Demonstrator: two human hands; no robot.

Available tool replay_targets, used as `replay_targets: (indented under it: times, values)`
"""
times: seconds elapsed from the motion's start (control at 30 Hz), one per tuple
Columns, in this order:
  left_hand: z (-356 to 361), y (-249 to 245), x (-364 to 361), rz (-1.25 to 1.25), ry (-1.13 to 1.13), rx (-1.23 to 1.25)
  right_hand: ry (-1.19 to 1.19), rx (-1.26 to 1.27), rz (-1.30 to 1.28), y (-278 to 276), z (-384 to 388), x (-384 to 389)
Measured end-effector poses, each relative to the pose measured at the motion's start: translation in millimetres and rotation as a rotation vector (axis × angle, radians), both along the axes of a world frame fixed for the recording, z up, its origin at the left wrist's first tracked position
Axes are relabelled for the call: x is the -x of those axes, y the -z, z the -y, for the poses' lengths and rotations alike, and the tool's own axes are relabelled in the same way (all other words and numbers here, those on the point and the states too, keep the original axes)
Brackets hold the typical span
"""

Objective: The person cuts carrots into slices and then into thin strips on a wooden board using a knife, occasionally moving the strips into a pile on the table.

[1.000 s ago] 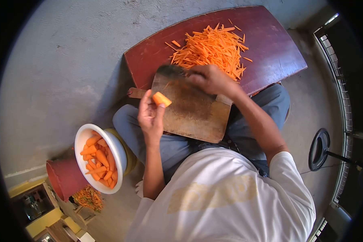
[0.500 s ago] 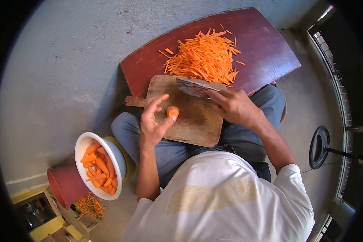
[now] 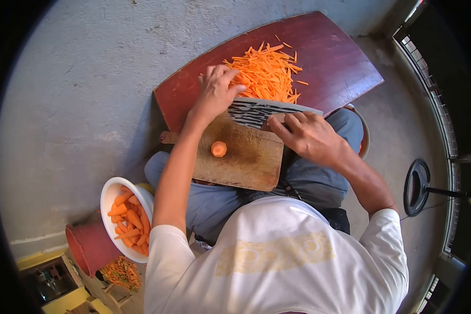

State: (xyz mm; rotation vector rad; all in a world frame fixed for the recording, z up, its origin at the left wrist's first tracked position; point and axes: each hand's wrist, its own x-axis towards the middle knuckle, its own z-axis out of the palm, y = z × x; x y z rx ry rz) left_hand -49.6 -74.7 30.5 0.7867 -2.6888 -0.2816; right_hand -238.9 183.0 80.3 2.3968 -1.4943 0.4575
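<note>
My left hand (image 3: 218,88) is at the left side of the shredded carrot heap (image 3: 267,70), its fingers spread and touching the shreds. My right hand (image 3: 309,135) is wrapped round the handle of a wide knife (image 3: 256,112). The patterned blade lies along the near edge of the heap, above the far part of the wooden cutting board (image 3: 240,170). A short carrot piece (image 3: 219,149) stands on the board by itself. Under the heap is a dark red board (image 3: 345,57).
A white bowl of peeled carrots (image 3: 105,209) sits at the lower left, beside a red bucket (image 3: 91,246) and a pile of peelings (image 3: 121,272). A round black stand base (image 3: 416,187) is at the right. A wall (image 3: 89,78) runs along the left.
My left hand has left the carrot piece and moved up to the heap. The knife has turned, showing its blade's face, and is against the shreds.
</note>
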Motion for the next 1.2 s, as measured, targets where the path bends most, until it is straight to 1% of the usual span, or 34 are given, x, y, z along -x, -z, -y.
replay_targets:
  times: [0.03, 0.07, 0.13, 0.17, 0.27, 0.3, 0.4, 0.43, 0.47, 0.53, 0.57, 0.63, 0.7, 0.73, 0.83, 0.93, 0.97, 1.07, 1.2]
  values:
    - [13.4, 4.2, 3.4, -0.052, -0.001, 0.121, 0.011, 0.005, 0.001, 4.1, 2.3, 2.7]
    - [23.5, 8.8, 2.7, -0.152, -0.017, 0.02, 0.024, 0.011, 0.003, 7.7, 4.1, 4.9]
    - [33.0, 2.6, 8.6, -0.353, -0.038, -0.181, 0.052, 0.026, 0.002, 11.5, 3.5, 6.9]
    - [28.4, 5.6, 6.3, -0.408, -0.061, -0.244, 0.055, 0.032, 0.015, 12.8, 2.9, 7.0]
    - [-5.7, -7.5, -6.5, -0.297, 0.13, -0.074, 0.064, 0.007, 0.037, 18.7, 1.7, 8.1]
    - [-18.1, -9.6, -11.7, -0.185, 0.089, 0.057, 0.063, -0.008, 0.041, 21.2, 1.1, 7.8]
    - [-2.3, 7.3, -34.8, -0.129, -0.097, 0.163, 0.081, 0.049, 0.085, 21.8, -2.4, 6.6]
    - [-0.5, 8.4, -44.8, -0.166, -0.127, 0.216, 0.108, -0.022, 0.155, 19.6, -7.8, 4.3]
    - [-4.6, 13.0, -54.1, -0.237, -0.15, 0.105, 0.131, -0.109, 0.274, 14.9, -13.1, 1.1]
    - [-34.8, 2.5, -78.2, -0.369, -0.205, -0.124, 0.174, -0.298, 0.518, 9.5, -25.4, -9.4]
    - [-54.3, -1.6, -91.9, -0.38, -0.21, -0.206, 0.218, -0.401, 0.646, 12.8, -31.1, -16.1]
    - [-94.6, -6.9, -114.2, -0.405, -0.217, -0.369, 0.2, -0.5, 0.857, 19.0, -38.0, -30.4]
    - [-127.4, 1.1, -133.5, -0.421, -0.231, -0.397, 0.181, -0.611, 1.048, 20.5, -40.3, -45.4]
    - [-138.2, 6.4, -137.8, -0.436, -0.238, -0.41, 0.176, -0.632, 1.053, 21.6, -38.6, -51.6]
    - [-158.7, 20.9, -138.0, -0.545, -0.255, -0.335, 0.144, -0.673, 1.044, 25.3, -32.1, -67.9]
    - [-159.2, 33.2, -136.8, -0.538, -0.236, -0.236, 0.102, -0.663, 1.008, 22.3, -27.9, -79.8]
    - [-160.1, 33.9, -135.8, -0.491, -0.187, -0.166, 0.092, -0.668, 0.982, 19.8, -28.3, -83.3]
    - [-162.4, 41.6, -133.8, -0.419, -0.158, -0.027, 0.087, -0.698, 0.9, 3.8, -33.8, -87.5]
    - [-164.5, 45.3, -134.0, -0.411, -0.153, 0.031, 0.103, -0.758, 0.808, -11.5, -45.4, -86.8]
